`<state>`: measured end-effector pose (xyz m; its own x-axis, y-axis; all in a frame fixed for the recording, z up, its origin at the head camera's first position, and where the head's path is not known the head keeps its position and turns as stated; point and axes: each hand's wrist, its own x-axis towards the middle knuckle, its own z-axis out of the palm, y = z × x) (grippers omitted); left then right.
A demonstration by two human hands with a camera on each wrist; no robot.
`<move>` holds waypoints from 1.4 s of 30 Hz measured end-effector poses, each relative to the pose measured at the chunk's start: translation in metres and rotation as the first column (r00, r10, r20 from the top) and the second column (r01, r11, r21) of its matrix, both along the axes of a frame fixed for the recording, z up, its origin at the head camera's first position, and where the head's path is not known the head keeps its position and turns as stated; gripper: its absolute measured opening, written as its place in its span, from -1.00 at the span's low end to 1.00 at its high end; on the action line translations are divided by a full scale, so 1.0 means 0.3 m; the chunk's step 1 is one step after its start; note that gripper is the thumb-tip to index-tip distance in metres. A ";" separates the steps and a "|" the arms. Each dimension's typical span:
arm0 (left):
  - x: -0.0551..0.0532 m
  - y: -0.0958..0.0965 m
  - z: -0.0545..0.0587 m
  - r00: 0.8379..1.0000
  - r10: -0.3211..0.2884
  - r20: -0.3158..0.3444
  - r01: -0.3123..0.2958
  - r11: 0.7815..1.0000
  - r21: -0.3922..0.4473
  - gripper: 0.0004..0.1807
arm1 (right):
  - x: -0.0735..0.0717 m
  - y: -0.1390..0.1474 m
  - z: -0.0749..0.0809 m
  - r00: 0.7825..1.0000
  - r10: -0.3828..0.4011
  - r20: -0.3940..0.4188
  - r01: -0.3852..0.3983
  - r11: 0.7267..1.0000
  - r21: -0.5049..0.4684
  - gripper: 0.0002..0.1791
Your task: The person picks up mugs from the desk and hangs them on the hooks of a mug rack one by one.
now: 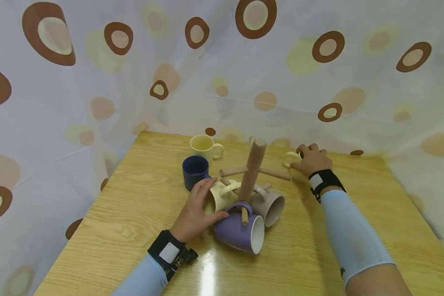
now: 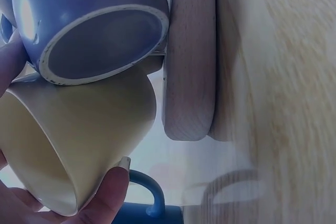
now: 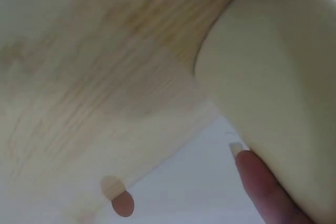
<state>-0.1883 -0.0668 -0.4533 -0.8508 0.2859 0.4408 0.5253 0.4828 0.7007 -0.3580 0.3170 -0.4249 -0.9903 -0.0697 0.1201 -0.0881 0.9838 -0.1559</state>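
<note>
A wooden mug tree [image 1: 250, 174] stands mid-table with a purple mug [image 1: 234, 233], a cream mug [image 1: 217, 198] and a grey mug [image 1: 271, 205] hanging on its lower pegs. My left hand [image 1: 192, 214] holds the hanging cream mug, its fingers [image 2: 107, 195] about the rim and side, while the thumb touches the purple mug. At the back right, my right hand [image 1: 312, 162] grips another pale cream mug [image 3: 278, 93]. In the head view the hand covers most of that mug, leaving its handle visible on the left.
A dark blue mug [image 1: 192, 174] stands upright left of the tree, with a pale yellow mug [image 1: 201, 153] upright behind it. Upper pegs of the tree stick out to both sides. A patterned curtain [image 1: 222, 74] hangs along the table's back edge and around its sides.
</note>
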 end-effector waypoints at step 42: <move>0.244 0.272 0.333 0.697 -0.327 -0.638 0.264 0.944 -0.196 0.08 | 0.770 -0.262 0.283 0.631 0.389 -0.672 -0.680 -0.140 -0.719 -0.60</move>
